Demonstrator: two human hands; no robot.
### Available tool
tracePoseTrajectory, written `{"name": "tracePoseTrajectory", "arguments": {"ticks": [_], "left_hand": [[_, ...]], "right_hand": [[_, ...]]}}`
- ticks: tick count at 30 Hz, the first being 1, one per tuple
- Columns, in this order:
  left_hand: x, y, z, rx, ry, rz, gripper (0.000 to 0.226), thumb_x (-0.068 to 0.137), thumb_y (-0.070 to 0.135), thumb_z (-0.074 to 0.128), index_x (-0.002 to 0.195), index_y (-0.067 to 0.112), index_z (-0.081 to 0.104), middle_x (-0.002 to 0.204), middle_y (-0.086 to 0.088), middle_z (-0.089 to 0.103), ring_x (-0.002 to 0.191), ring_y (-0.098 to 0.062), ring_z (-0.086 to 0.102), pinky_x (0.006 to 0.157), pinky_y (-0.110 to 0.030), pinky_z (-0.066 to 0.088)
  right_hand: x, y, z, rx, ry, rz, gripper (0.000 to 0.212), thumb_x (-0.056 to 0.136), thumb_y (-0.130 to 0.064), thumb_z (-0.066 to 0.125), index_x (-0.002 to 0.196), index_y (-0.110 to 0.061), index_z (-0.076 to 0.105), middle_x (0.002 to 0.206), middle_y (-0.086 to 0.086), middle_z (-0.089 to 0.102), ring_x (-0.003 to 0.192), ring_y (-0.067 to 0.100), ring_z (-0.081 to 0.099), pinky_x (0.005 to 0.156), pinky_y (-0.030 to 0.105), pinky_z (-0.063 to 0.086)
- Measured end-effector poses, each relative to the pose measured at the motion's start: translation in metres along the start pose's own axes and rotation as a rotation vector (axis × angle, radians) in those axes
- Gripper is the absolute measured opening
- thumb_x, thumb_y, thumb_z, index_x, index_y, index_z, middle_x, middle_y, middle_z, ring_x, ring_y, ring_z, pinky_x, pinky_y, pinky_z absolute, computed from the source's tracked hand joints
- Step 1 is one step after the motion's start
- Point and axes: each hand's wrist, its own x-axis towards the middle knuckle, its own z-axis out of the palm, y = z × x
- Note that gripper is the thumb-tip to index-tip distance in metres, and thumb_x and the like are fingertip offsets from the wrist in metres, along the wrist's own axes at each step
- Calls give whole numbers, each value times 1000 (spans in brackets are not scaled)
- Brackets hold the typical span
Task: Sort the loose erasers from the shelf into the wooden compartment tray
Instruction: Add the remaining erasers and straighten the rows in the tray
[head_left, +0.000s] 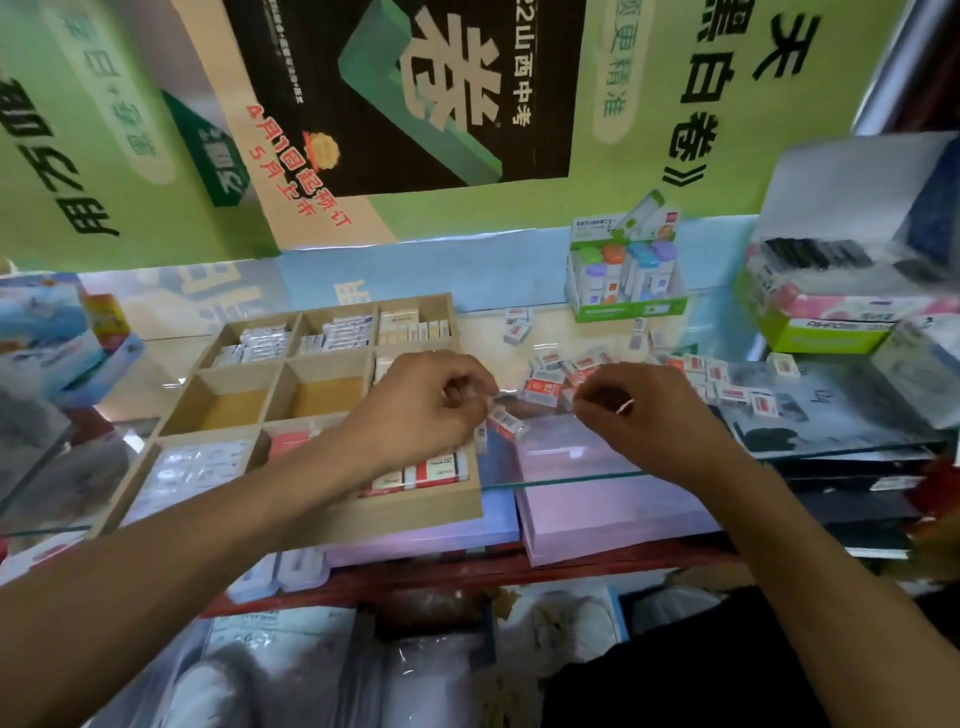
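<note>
Glass shelf (831, 415) — both hands' grips curled above loose erasers (561, 376)

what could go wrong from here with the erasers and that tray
1. The wooden tray sits at the front of the glass shelf; a nudge from the left hand or forearm might push it off.
2. An eraser lies between the hands near the glass edge and could get knocked down.
3. Both hands are bunched together, the right hand close by, so a pinched eraser may slip; the grip itself is unclear.
</note>
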Motion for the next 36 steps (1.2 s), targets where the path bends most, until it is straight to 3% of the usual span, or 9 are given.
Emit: {"name": "tracePoseTrajectory", "arguments": {"ticks": [4,9,16,21,25,30,34,36], "left_hand": [[44,8,18,271,-171,96,20,84,27,66,103,25,70,105,1,66,97,-15,59,84,-30,47],[85,17,41,466,-343,135,26,81,30,68,105,21,60,111,-4,60,103,-23,55,85,-35,47],[100,6,49,391,-401,128,26,73,21,73,84,27,50,92,2,57,83,-17,53,72,-32,47],[93,-4,44,293,-385,153,32,71,9,75,78,33,54,89,5,60,82,-13,56,75,-32,49],[83,-11,42,240,-357,181,30,72,0,69,80,28,63,93,6,65,87,-12,58,80,-32,50],[73,-9,31,195,-325,119,18,82,15,71,84,32,66,94,9,66,86,-6,61,81,-27,51],[67,0,16,193,-295,106,19,82,11,66,87,29,71,93,11,67,91,-8,61,84,-29,51],[65,4,5,297,-342,88,13,80,22,69,90,29,70,94,13,67,92,-9,61,85,-32,51]], "right_hand": [[-3,25,-9,-33,64,101,5,87,-21,66,84,-19,69,77,-9,64,70,1,58,65,16,46],[-6,35,-9,-25,88,117,7,88,-20,65,92,-16,69,83,-5,60,76,10,57,71,23,45],[-2,34,-5,-122,43,85,25,90,-20,60,115,-16,65,112,4,60,104,21,55,88,35,48],[17,25,7,-431,-183,-19,49,90,-12,53,137,-22,46,139,2,45,126,26,39,102,38,37],[20,21,15,-465,-169,-41,44,88,-7,53,128,-25,54,130,0,48,119,23,42,91,35,40],[13,18,21,-431,-130,-70,38,88,-5,56,121,-23,59,117,1,54,109,23,49,85,34,45],[8,15,20,-387,-110,-56,36,89,-10,56,123,-23,59,119,1,55,112,22,49,89,36,46],[5,13,21,-382,-99,-64,37,89,-14,57,125,-23,58,121,1,54,114,24,47,93,39,45]]}}
